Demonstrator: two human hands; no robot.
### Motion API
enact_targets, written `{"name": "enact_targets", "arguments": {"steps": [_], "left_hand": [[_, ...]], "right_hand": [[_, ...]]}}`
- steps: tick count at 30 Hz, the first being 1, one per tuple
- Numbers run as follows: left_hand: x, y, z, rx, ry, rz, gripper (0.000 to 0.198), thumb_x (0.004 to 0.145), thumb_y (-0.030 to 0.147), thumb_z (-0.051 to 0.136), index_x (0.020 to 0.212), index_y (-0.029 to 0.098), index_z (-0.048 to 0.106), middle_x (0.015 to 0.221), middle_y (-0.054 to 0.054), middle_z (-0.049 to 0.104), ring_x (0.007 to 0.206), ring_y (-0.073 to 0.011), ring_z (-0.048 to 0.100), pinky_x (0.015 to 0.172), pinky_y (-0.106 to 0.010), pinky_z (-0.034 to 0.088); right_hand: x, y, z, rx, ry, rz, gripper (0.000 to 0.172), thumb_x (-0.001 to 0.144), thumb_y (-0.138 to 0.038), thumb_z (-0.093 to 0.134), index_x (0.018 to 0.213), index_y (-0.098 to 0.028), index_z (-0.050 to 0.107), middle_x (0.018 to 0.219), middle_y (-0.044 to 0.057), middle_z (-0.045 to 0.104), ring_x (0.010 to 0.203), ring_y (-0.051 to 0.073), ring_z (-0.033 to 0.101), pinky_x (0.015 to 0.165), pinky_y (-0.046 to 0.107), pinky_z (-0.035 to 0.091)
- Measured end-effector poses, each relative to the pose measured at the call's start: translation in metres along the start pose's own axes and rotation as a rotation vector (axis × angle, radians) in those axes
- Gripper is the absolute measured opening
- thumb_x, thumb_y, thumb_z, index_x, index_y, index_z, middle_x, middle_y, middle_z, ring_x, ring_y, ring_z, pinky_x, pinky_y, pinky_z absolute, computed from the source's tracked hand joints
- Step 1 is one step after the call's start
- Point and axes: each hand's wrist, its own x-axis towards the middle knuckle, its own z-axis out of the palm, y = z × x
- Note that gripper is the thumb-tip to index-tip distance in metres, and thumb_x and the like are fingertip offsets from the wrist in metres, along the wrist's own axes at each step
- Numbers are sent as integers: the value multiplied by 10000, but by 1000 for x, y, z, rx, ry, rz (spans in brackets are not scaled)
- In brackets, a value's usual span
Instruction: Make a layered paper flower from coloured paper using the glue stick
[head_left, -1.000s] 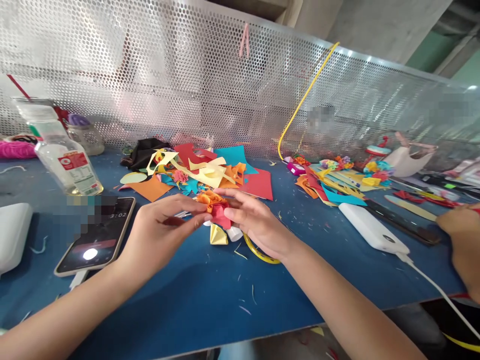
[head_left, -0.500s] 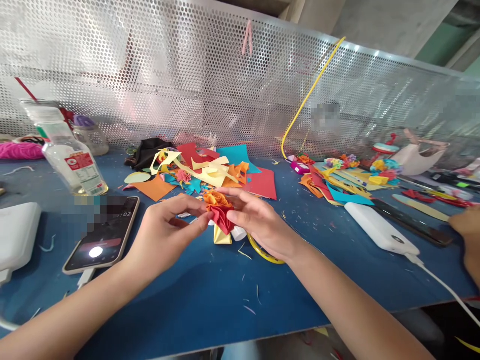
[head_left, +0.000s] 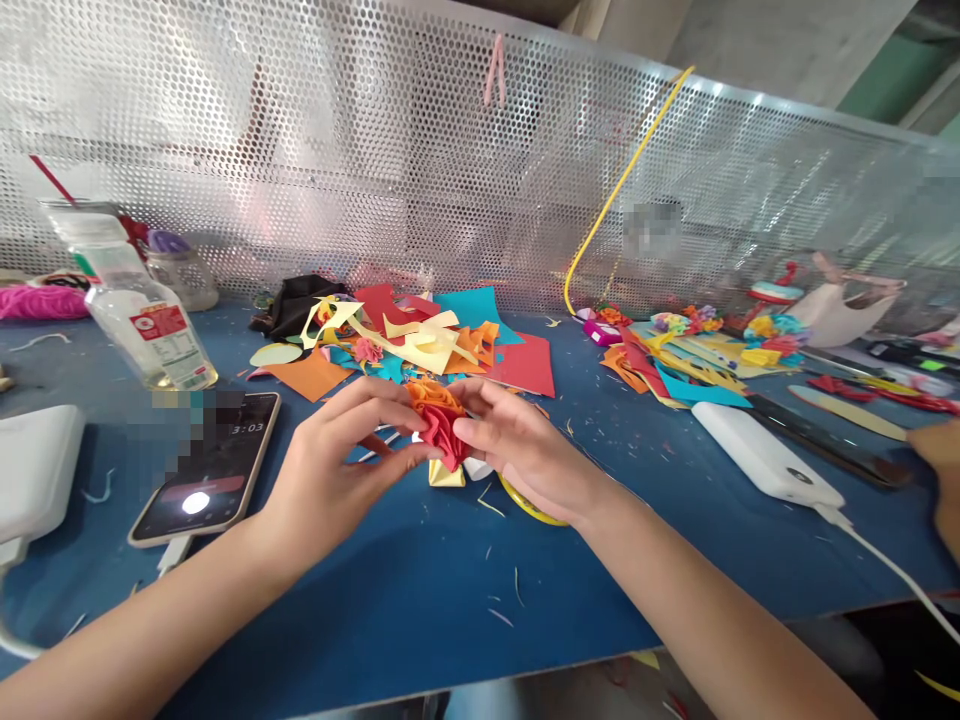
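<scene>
Between my two hands is a folded paper flower [head_left: 441, 430], red at the front and orange behind. My left hand [head_left: 349, 445] pinches its left side with thumb and fingertips. On the other side my right hand [head_left: 529, 445] grips it, the thumb pressed on the red folds and the fingers behind. Just below the flower sits a piece of folded yellow paper [head_left: 447, 474], with a white object [head_left: 478, 467] beside it. Part of a yellow ring [head_left: 532, 503], perhaps a tape roll, shows under my right hand, which hides the rest.
Coloured paper scraps [head_left: 420, 340] are heaped behind my hands. On the left are a phone [head_left: 217, 470], a glue bottle [head_left: 161, 330] and a white power bank [head_left: 34, 470]. Another white power bank [head_left: 765, 455] lies right, near more paper flowers [head_left: 776, 335] and another person's hand [head_left: 937, 460].
My left fingers have shifted around the flower's left side, and its red folds now look more spread and face me. My right hand stays almost in place.
</scene>
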Motion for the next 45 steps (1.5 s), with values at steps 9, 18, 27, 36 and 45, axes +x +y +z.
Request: {"name": "enact_targets", "arguments": {"steps": [9,18,27,36,45], "left_hand": [[-1,4,-2,86,-20,125,205,738,92,586,890,220,634,924,-20,591,817,-129,591,603,-196,534],[-2,3,-2,37,-44,146,232,722,117,623,933,211,608,970,-39,620,893,-159,594,634,-211,537],[-2,-2,1,-13,62,-18,169,728,165,645,886,209,608,870,-10,659,782,-128,616,583,-186,531],[2,4,-2,85,-57,-44,88,764,163,592,836,186,637,825,-15,668,701,-102,605,561,-174,505],[3,5,1,68,-70,-251,92,740,233,618,755,176,689,764,-6,680,676,-112,603,512,-168,458]], "right_hand": [[-1,0,-1,6,-27,-64,290,752,-234,623,1021,-255,516,1123,18,525,1018,130,524,850,265,454],[-2,-2,-2,-10,-17,-83,297,760,-231,603,1043,-252,515,1113,25,526,992,142,542,836,287,469],[-1,2,-4,-13,-40,-83,297,773,-198,581,1052,-269,510,1107,10,545,984,128,541,820,267,459],[1,7,-4,-176,-65,-88,316,790,-231,563,1089,-255,463,1137,36,514,1012,146,529,845,300,455],[-2,14,6,-920,256,-525,307,733,-342,626,999,-246,505,1124,43,490,1094,193,462,932,371,381]]}}
